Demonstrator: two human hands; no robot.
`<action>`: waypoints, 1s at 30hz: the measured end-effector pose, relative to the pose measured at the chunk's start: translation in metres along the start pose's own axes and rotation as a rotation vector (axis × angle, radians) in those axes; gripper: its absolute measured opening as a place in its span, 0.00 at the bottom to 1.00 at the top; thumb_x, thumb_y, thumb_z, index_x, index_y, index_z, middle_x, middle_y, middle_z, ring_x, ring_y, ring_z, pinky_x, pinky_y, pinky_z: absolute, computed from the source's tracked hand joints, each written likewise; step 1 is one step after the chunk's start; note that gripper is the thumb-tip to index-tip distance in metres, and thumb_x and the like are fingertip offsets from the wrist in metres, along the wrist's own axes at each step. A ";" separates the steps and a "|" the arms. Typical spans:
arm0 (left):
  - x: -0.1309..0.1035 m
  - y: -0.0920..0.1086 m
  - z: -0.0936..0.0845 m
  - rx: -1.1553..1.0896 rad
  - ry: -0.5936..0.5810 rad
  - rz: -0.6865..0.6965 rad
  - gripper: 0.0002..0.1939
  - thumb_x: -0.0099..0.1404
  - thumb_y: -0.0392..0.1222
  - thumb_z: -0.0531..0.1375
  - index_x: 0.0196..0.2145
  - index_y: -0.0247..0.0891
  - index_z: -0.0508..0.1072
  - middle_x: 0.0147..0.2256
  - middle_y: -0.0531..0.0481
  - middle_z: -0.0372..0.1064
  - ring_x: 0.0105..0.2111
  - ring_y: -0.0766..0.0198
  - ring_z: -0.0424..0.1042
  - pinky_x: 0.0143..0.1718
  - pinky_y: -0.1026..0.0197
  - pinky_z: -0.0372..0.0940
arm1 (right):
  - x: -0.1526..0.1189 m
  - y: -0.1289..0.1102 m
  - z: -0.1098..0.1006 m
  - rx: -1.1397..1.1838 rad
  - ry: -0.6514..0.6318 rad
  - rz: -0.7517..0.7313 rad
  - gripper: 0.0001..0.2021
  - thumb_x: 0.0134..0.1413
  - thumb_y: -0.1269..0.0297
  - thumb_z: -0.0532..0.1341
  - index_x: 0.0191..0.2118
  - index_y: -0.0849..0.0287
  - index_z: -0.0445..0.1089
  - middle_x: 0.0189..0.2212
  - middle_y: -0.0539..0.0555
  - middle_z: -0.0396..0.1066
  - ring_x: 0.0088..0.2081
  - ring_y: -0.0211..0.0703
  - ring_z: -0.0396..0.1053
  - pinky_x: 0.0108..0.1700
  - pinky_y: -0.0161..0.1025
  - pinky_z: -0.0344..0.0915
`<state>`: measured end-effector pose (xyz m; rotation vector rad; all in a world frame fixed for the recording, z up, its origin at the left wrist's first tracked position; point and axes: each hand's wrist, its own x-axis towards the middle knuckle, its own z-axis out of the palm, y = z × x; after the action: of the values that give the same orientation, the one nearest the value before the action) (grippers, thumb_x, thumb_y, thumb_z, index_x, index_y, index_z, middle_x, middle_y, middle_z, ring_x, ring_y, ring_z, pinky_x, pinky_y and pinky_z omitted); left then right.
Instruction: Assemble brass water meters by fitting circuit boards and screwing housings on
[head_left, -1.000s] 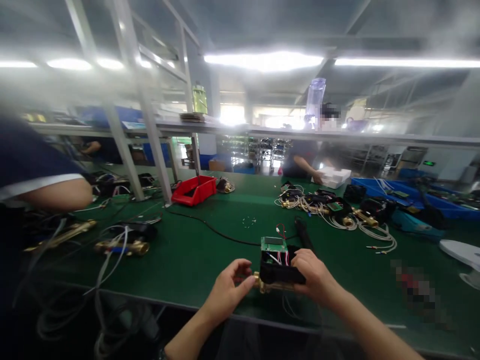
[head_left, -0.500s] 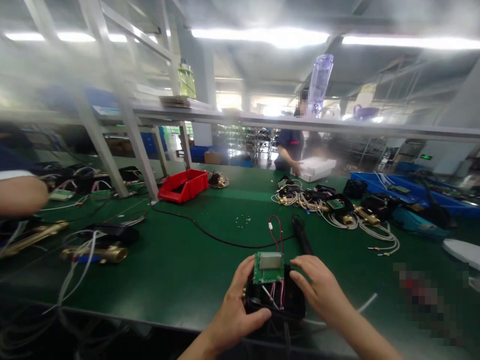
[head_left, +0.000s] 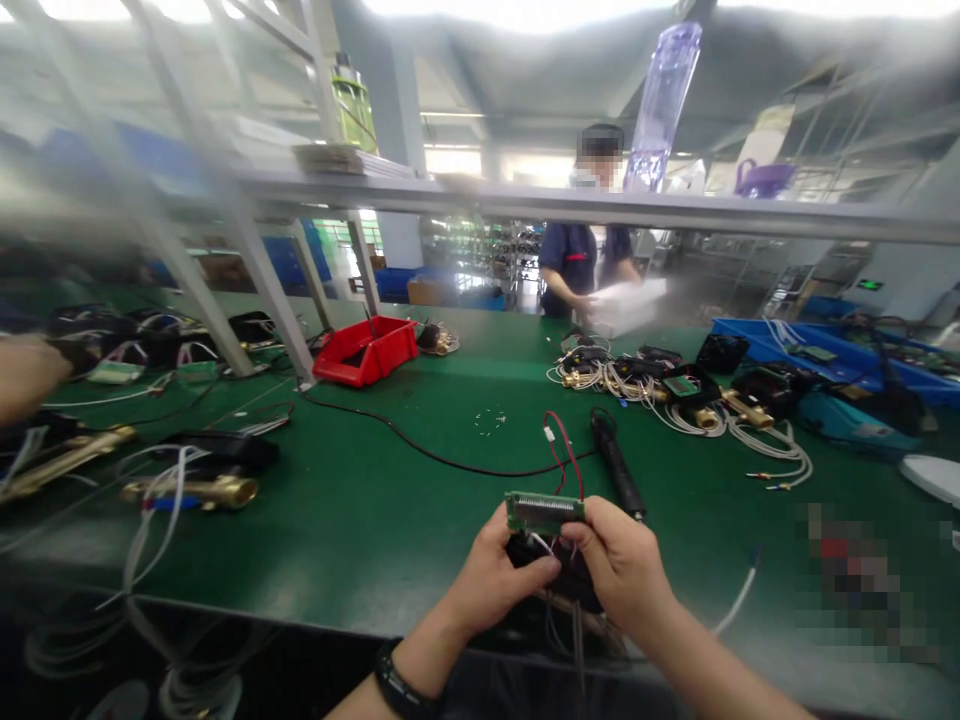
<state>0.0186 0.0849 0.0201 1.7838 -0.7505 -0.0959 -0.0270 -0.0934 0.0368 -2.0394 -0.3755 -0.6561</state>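
A green circuit board with a display is tilted nearly edge-on above a black housing, which is partly hidden by my hands. Thin wires run between the two. My right hand pinches the board's right edge between thumb and fingers. At the left, my left hand is closed around the housing's side, its thumb over the wires and its fingertips close to the board. A red wire lead with a white connector rises behind the board. Just beyond my right hand lies a black corded electric screwdriver.
A red bin stands by the shelf post. Brass-fitted wired assemblies cluster at the right, near a blue tray; another brass assembly lies left. Tiny white pieces are scattered mid-table. Across the table, a person handles something white.
The board has tipped from facing me to nearly edge-on. My right hand has moved in from beside the housing and closed on the board's edge. The view has tilted down.
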 end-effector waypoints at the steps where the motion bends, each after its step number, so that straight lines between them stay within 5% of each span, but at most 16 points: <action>1: 0.001 0.002 0.002 0.010 0.008 -0.011 0.17 0.58 0.46 0.65 0.45 0.43 0.73 0.48 0.47 0.65 0.50 0.56 0.64 0.55 0.56 0.58 | 0.001 0.004 0.002 -0.003 0.062 0.065 0.11 0.62 0.64 0.52 0.29 0.57 0.64 0.24 0.49 0.65 0.26 0.39 0.63 0.28 0.35 0.58; 5: 0.007 0.009 0.007 0.019 0.021 -0.029 0.10 0.58 0.46 0.65 0.37 0.42 0.76 0.45 0.47 0.64 0.50 0.57 0.64 0.55 0.58 0.57 | 0.003 0.012 0.004 0.060 0.261 0.195 0.09 0.63 0.62 0.52 0.32 0.56 0.64 0.21 0.47 0.64 0.22 0.38 0.63 0.25 0.35 0.59; 9: 0.009 0.012 0.009 0.017 -0.006 -0.052 0.12 0.58 0.49 0.64 0.40 0.45 0.76 0.45 0.47 0.64 0.49 0.57 0.64 0.54 0.58 0.58 | 0.008 0.003 -0.003 -0.023 0.287 -0.070 0.09 0.63 0.64 0.52 0.33 0.56 0.66 0.25 0.50 0.64 0.26 0.40 0.64 0.30 0.37 0.60; 17: 0.005 0.019 0.009 0.034 0.007 -0.068 0.09 0.58 0.44 0.64 0.38 0.45 0.77 0.41 0.48 0.63 0.46 0.59 0.65 0.53 0.59 0.58 | 0.023 -0.017 -0.023 -0.165 0.295 -0.291 0.05 0.61 0.70 0.54 0.38 0.58 0.67 0.30 0.53 0.68 0.32 0.41 0.67 0.34 0.37 0.63; 21: 0.005 0.023 0.016 0.084 0.021 -0.094 0.10 0.57 0.42 0.65 0.38 0.44 0.77 0.41 0.48 0.63 0.44 0.59 0.65 0.51 0.58 0.60 | 0.027 -0.013 -0.024 -0.237 0.357 -0.077 0.09 0.63 0.65 0.52 0.32 0.57 0.65 0.20 0.48 0.63 0.23 0.39 0.63 0.27 0.36 0.60; 26: 0.007 0.025 0.024 0.137 0.016 -0.135 0.14 0.55 0.40 0.64 0.42 0.44 0.76 0.41 0.48 0.65 0.44 0.56 0.66 0.50 0.55 0.61 | 0.037 -0.009 -0.026 -0.174 0.213 -0.221 0.11 0.63 0.61 0.51 0.32 0.57 0.66 0.25 0.51 0.66 0.26 0.39 0.65 0.29 0.35 0.61; 30: 0.024 0.028 0.018 0.253 0.047 -0.088 0.22 0.52 0.38 0.66 0.47 0.45 0.74 0.48 0.45 0.64 0.49 0.53 0.63 0.54 0.52 0.57 | 0.052 -0.006 -0.032 -0.180 0.127 -0.139 0.10 0.62 0.64 0.52 0.30 0.58 0.65 0.23 0.49 0.63 0.25 0.37 0.62 0.28 0.33 0.58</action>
<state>0.0176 0.0530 0.0461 2.0531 -0.6738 -0.0174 0.0029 -0.1171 0.0845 -2.1411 -0.3981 -0.9292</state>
